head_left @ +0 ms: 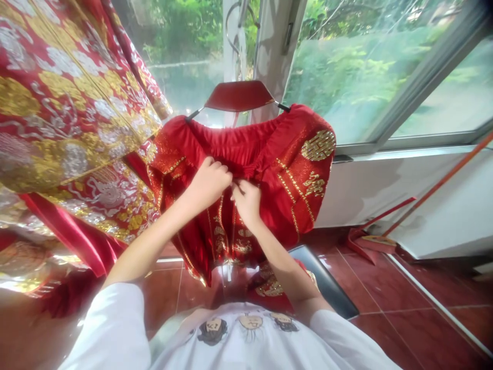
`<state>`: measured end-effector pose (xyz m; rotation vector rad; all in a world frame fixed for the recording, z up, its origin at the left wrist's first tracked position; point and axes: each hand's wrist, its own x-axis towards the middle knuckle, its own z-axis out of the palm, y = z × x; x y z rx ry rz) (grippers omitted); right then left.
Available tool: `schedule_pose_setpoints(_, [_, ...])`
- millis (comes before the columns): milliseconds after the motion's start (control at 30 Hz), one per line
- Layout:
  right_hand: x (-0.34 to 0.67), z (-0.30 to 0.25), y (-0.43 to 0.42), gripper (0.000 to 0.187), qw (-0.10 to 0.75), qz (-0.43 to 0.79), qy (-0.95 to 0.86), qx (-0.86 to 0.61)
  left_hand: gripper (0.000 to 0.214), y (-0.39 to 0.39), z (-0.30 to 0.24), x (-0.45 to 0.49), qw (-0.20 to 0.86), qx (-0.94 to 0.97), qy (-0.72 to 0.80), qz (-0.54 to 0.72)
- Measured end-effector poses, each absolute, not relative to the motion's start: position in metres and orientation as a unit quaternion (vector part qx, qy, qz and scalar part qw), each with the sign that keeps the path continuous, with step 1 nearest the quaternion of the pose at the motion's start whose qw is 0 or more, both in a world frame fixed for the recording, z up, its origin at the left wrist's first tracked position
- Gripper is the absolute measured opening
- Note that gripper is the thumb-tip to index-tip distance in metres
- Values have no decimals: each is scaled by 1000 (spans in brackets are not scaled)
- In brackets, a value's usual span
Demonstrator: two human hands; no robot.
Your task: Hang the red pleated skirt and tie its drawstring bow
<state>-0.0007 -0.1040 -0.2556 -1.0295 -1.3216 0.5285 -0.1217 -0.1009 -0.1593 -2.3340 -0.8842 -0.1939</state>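
Note:
A red jacket (285,190) with gold embroidery and sequin trim hangs in front of me on a hanger (239,96) with a dark red shoulder piece and a metal hook. At the top of its front opening, my left hand (212,177) is closed on the jacket's edge, knuckles up. Close beside it, my right hand (247,200) pinches the other side of the opening. The fingertips of both hands nearly meet, and what lies between them is too small to make out. Below the hands, the front panels hang close together.
Red, gold and silver embroidered garments (77,103) hang close on my left. Behind the jacket are glass windows (358,77). To the right, a red dustpan (364,241) and a broom (385,241) rest by the wall. A dark flat panel (327,282) lies low on the right.

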Motion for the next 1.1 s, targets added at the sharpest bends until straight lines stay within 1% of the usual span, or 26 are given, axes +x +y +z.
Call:
schedule_pose_setpoints(100, [-4,-256,-108,25,669,251,-551,-432,20,-106,-155,-126,285,-896,-331,-78])
schedule_pose_setpoints(233, [-6,-259,-118,22,672,233,-550,-437,22,-109,-154,-125,259,-897,-345,-100])
schedule_pose_setpoints(400, [-9,-263,-123,20,674,321,-525,-408,24,-111,-154,-122,221,-901,-351,-125])
schedule_pose_setpoints(533, [-11,-260,-125,21,689,299,-510,-420,27,-111,-153,-125,182,-913,-342,-130])
schedule_pose_setpoints(667, [-13,-270,-130,20,666,282,-527,-445,27,-115,-151,-125,197,-908,-344,-135])
schedule_pose_setpoints(833, [-17,-298,-138,13,640,305,-515,-482,26,-129,-140,-121,215,-892,-342,-204])
schedule_pose_setpoints(933, [-14,-298,-141,19,658,325,-505,-454,25,-132,-136,-121,178,-906,-339,-180])
schedule_pose_setpoints(1033, [-5,-285,-141,30,681,363,-498,-396,28,-129,-138,-124,133,-912,-364,-136])
schedule_pose_setpoints(1100, [-1,-276,-138,34,681,374,-495,-388,28,-127,-140,-126,122,-907,-385,-119])
